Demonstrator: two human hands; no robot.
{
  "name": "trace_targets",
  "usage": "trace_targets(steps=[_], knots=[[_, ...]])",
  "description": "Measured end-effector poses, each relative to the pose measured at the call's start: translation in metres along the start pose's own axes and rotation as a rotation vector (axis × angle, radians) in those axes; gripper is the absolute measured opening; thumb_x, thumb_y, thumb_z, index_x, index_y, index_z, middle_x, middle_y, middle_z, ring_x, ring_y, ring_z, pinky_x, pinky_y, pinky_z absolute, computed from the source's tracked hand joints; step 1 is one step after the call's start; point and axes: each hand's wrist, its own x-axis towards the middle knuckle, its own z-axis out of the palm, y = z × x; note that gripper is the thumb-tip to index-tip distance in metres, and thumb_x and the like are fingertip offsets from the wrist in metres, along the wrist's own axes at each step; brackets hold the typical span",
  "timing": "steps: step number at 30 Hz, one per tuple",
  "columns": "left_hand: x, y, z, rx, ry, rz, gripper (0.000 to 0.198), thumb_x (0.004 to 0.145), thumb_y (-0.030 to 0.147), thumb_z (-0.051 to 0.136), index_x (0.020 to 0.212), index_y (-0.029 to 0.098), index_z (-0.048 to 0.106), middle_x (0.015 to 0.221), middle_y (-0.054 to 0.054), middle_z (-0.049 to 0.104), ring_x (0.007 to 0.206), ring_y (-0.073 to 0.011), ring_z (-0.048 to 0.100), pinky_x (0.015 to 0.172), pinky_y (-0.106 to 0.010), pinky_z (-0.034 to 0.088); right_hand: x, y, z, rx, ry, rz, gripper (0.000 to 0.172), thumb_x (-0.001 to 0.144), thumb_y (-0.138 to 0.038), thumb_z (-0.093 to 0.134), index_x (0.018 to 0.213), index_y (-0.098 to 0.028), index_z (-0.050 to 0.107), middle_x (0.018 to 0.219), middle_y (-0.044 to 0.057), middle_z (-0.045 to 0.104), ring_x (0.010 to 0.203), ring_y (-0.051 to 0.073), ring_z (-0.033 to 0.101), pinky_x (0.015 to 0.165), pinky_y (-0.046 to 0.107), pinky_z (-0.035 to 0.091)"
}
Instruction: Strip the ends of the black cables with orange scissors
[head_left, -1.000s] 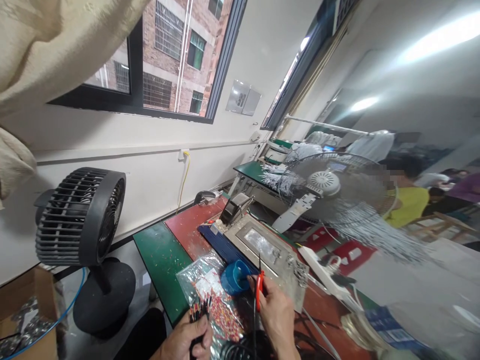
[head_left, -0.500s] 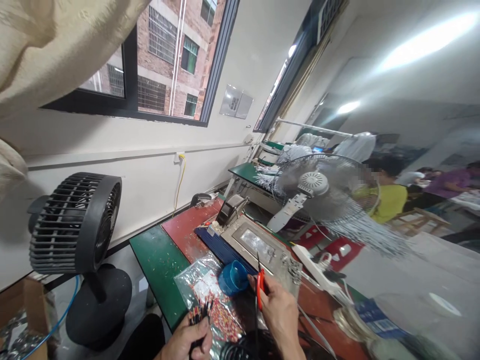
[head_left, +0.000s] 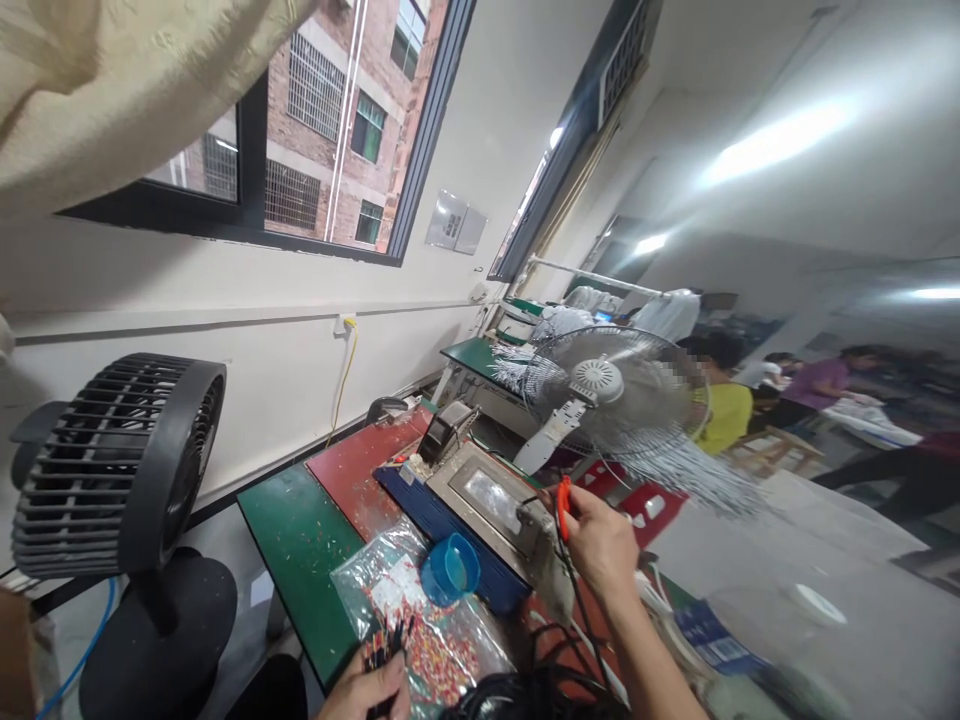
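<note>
At the bottom of the view, my left hand (head_left: 367, 692) is closed round a bundle of black wires (head_left: 390, 645) whose coloured ends point up. My right hand (head_left: 600, 540) grips a red-handled tool (head_left: 563, 508) with a thin dark tip pointing left; its exact kind is unclear. A black cord hangs below that hand. The tool is over the right end of a beige metal device (head_left: 469, 478) with a shiny silver rectangle on top. Between the hands stands a blue round cup (head_left: 450, 570), beside a clear plastic bag (head_left: 480, 632) strewn with red and yellow bits.
Black cables (head_left: 525, 695) lie coiled at the front edge. A black fan (head_left: 124, 465) stands at left, and a white-grey fan (head_left: 598, 380) beyond the table. A clear jar (head_left: 780, 610) with a blue label is at right. Several people sit or stand in the back right.
My right hand has moved right and away from the blue cup, with the red-handled tool now tilted left over the device. My left hand still holds the wires. The camera view has shifted slightly.
</note>
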Motion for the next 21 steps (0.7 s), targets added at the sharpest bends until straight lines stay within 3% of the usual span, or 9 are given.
trace_targets(steps=[8, 21], knots=[[-0.002, 0.007, 0.005, 0.006, 0.012, -0.006, 0.045, 0.07, 0.055, 0.058, 0.05, 0.015, 0.055, 0.037, 0.006, 0.034, 0.036, -0.0047, 0.025, 0.042, -0.023, 0.021, -0.004, 0.007, 0.024, -0.026, -0.087, -0.035, 0.039, 0.078, -0.045, 0.036, 0.071, -0.018, 0.064, 0.062, 0.006, 0.064, 0.06, 0.019, 0.058, 0.05, 0.024, 0.032], [0.002, 0.006, 0.001, 0.089, 0.0, 0.031, 0.047, 0.071, 0.056, 0.056, 0.047, 0.015, 0.056, 0.042, 0.002, 0.04, 0.043, -0.0074, 0.033, 0.048, -0.024, 0.026, -0.006, 0.01, 0.033, -0.029, -0.155, -0.011, 0.041, 0.081, -0.047, 0.034, 0.078, -0.019, 0.064, 0.064, 0.006, 0.065, 0.062, 0.02, 0.06, 0.052, 0.024, 0.033]])
